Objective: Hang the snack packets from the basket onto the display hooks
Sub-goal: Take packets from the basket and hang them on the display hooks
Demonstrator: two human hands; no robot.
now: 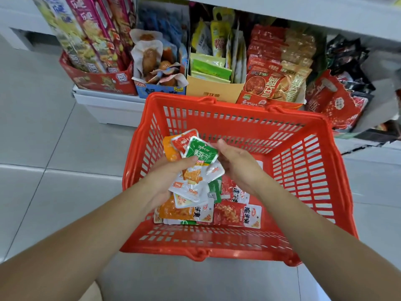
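A red plastic basket [303,170] stands on the tiled floor below me. My left hand [169,177] grips a fanned bunch of small snack packets [195,177] in orange, red, white and green, held over the basket. My right hand [236,161] pinches the edge of the green packet [200,151] at the top of that bunch. More packets [236,213], red and orange, lie loose on the basket's bottom. No display hooks are in view.
A low white shelf [108,105] behind the basket carries open cartons of snacks: a red box [99,81], a blue box [160,90], a tan box [212,92] and red packets [338,103]. Grey floor tiles [43,148] lie to the left.
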